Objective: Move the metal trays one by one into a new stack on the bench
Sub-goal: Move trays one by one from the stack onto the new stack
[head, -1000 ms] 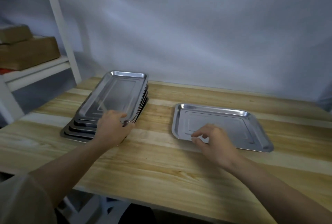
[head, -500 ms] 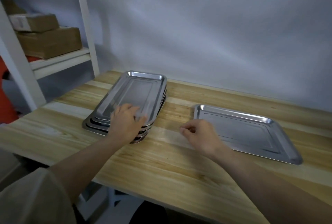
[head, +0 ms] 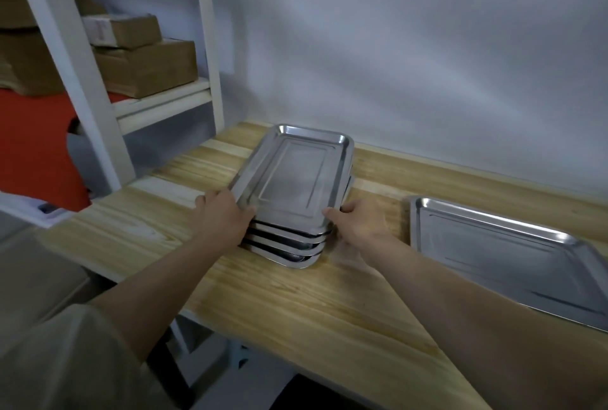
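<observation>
Two bare forearms enter the head view from the lower edge. The left hand (head: 222,212) and right hand (head: 363,222) carry no gloves, rings, watches or wristbands. Both forearms are uncovered from wrist to elbow.

The left upper arm is covered by a short sleeve (head: 65,360) of pale beige fabric, plain, with no visible print or seam detail. The sleeve hangs loose and wide, ending near the elbow with a soft, rounded hem. The fabric surface appears matte and slightly creased.

No sleeve is visible on the right arm within the frame. Fingernail detail cannot be resolved owing to blur.
</observation>
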Demonstrator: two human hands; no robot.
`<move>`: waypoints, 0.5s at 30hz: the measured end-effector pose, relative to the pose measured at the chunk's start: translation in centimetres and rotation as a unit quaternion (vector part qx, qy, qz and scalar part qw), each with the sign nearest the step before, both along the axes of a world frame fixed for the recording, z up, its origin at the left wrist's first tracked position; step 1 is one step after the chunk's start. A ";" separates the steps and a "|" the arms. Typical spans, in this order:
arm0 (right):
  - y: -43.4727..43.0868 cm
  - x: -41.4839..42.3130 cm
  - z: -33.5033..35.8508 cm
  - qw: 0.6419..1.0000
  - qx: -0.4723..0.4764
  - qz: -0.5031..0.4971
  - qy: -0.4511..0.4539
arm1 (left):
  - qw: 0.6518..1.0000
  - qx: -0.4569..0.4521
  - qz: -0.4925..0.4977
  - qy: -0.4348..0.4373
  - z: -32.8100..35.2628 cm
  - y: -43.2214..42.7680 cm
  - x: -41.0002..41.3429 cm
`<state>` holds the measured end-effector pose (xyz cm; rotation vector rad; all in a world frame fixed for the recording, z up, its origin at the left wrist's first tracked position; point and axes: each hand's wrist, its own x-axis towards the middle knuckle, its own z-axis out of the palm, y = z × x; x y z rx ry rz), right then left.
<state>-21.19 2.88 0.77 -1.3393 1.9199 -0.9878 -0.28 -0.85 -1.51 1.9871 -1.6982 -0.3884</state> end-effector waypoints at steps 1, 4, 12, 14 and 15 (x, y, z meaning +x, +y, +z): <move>-0.3 0.2 -0.2 1.000 0.000 -0.009 0.000 | 1.000 0.009 0.002 -0.007 0.0 -0.2 0.0; -1.1 0.6 -0.5 1.000 0.005 -0.024 0.010 | 0.999 0.034 0.011 -0.010 0.3 -0.6 0.1; -1.3 1.1 0.3 0.994 -0.006 0.015 0.106 | 0.999 0.039 0.028 0.026 0.2 -1.0 0.0; -1.3 1.1 0.4 0.991 -0.011 0.024 0.131 | 0.998 0.031 0.034 0.032 0.1 -1.0 0.1; -1.2 1.2 0.5 0.990 -0.012 0.026 0.141 | 0.998 0.028 0.037 0.037 0.1 -1.0 0.1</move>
